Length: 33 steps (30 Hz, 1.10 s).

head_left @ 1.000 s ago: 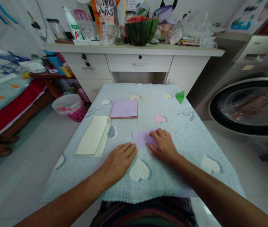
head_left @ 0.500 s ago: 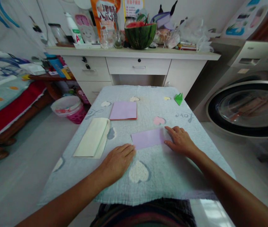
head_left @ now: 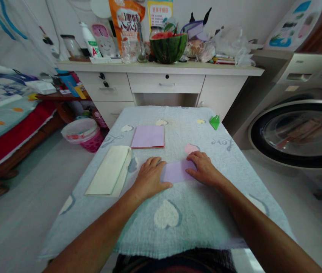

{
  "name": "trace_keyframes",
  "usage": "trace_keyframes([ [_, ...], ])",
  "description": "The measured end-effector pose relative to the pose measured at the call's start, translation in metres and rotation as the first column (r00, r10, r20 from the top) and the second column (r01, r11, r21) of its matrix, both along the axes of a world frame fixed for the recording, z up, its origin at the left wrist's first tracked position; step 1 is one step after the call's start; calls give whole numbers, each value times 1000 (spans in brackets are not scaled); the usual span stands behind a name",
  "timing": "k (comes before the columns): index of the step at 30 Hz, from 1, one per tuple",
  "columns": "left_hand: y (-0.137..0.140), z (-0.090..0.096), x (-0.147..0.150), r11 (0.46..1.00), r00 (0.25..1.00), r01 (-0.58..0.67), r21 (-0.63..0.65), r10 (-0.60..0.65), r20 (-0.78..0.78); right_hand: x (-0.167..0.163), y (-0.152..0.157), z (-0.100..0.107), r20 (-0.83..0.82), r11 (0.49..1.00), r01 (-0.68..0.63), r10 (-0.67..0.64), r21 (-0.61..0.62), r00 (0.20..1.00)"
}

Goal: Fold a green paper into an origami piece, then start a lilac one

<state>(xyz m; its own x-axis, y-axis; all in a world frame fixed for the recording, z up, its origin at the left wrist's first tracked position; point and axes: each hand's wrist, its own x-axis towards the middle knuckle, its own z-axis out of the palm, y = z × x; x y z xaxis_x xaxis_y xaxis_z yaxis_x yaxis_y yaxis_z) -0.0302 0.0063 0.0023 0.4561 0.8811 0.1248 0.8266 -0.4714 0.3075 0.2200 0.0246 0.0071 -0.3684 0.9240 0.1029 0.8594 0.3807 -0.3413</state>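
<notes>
- The left hand (head_left: 151,176), thumb and fingers spread, rests at the left end of a lilac paper strip (head_left: 177,172) on the patterned cloth (head_left: 197,223).
- The right hand (head_left: 203,169), part-curled, thumb and forefinger apart, touches its right end.

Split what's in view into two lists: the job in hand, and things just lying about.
Job in hand:
- purple strip, touched by left hand and right hand
- purple-topped stack, probably

Lying about:
- watermelon
- bin
- jar
</notes>
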Motion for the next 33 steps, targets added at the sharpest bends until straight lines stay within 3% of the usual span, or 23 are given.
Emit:
trace_keyframes([
  [8, -3, 0, -1, 989, 965, 129, 69, -141, 220, 3, 2, -1, -309, 999, 24, -10, 42, 951],
  [14, 0, 9, -4, 996, 896, 78, 37, -86, 436, 3, -5, 7, -539, 986, 97, -10, 133, 842],
  [20, 6, 10, -10, 978, 927, 189, 84, -205, 315, 3, -7, 11, -696, 975, 128, 37, 184, 717],
  [26, 2, 7, -6, 927, 928, 192, 323, -279, 249, 0, -7, 11, -778, 987, 71, 68, 144, 625],
  [30, -5, 13, -4, 868, 927, 226, 443, -331, 176, 0, -6, 7, -756, 987, 84, 48, 135, 653],
  [33, -10, 18, 0, 831, 936, 273, 484, -347, 67, 1, -4, 3, -686, 984, 77, 56, 161, 726],
])
